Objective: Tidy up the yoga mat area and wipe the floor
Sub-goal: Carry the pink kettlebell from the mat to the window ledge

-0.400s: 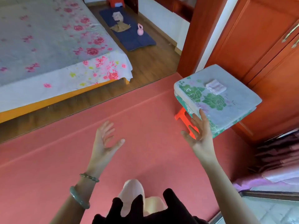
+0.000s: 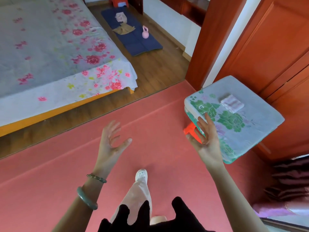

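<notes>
A dark blue yoga mat (image 2: pixel 138 42) lies on the wooden floor far ahead, beside the bed. On it sit a pink kettlebell (image 2: pixel 145 32), a tan garment (image 2: pixel 124 29) and a pale folded cloth (image 2: pixel 120 16). My left hand (image 2: pixel 111 141) is raised over the red carpet, fingers spread and empty. My right hand (image 2: pixel 204 138) is also raised with straight fingers, in front of the near edge of a floral cushioned stool (image 2: pixel 247 124). A folded pink-white cloth (image 2: pixel 231 102) rests on that stool.
A bed with a rose-print sheet (image 2: pixel 50 52) fills the left. Red carpet (image 2: pixel 66 173) covers the floor under me, wooden floor (image 2: pixel 155 76) beyond. A wooden door frame (image 2: pixel 212 39) and cupboards (image 2: pixel 275 56) stand on the right. A red stool (image 2: pixel 118 1) is behind the mat.
The view has moved forward and my foot has stepped out ahead. Both hands stay raised and empty, in about the same pose.
</notes>
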### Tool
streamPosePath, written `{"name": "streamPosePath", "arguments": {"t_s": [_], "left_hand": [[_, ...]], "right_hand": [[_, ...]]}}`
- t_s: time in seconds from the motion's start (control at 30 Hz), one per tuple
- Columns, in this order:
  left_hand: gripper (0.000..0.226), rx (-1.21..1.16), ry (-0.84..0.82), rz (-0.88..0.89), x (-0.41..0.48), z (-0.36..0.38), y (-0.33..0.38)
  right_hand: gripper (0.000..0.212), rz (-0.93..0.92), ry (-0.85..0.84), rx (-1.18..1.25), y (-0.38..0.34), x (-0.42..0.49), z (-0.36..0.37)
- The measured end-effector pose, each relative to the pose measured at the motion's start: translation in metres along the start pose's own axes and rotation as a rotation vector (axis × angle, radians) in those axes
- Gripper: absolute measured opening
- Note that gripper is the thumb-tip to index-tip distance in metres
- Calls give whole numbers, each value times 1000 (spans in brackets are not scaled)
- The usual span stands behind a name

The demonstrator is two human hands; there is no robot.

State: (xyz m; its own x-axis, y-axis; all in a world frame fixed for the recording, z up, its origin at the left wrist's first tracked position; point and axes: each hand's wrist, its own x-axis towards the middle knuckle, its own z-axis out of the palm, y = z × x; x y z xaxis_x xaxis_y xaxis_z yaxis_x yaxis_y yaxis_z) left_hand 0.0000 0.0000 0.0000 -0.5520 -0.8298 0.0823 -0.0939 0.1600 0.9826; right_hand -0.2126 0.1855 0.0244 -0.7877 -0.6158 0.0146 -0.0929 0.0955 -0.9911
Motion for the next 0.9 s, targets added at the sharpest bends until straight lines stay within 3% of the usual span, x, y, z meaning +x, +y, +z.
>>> {"name": "streamPosePath", "arguments": {"t_s": [0.47, 0.67, 0.9], "left_hand": [[77, -58, -90, 33, 251, 25, 14], [72, -51, -101, 49, 352, 57, 4], [80, -76, -43, -17, 493, 109, -1]], "right_hand": [[82, -106, 53, -16, -35, 226, 63], [85, -56, 49, -7, -18, 334, 68], [84, -24, 17, -19, -14, 494, 57]]}}
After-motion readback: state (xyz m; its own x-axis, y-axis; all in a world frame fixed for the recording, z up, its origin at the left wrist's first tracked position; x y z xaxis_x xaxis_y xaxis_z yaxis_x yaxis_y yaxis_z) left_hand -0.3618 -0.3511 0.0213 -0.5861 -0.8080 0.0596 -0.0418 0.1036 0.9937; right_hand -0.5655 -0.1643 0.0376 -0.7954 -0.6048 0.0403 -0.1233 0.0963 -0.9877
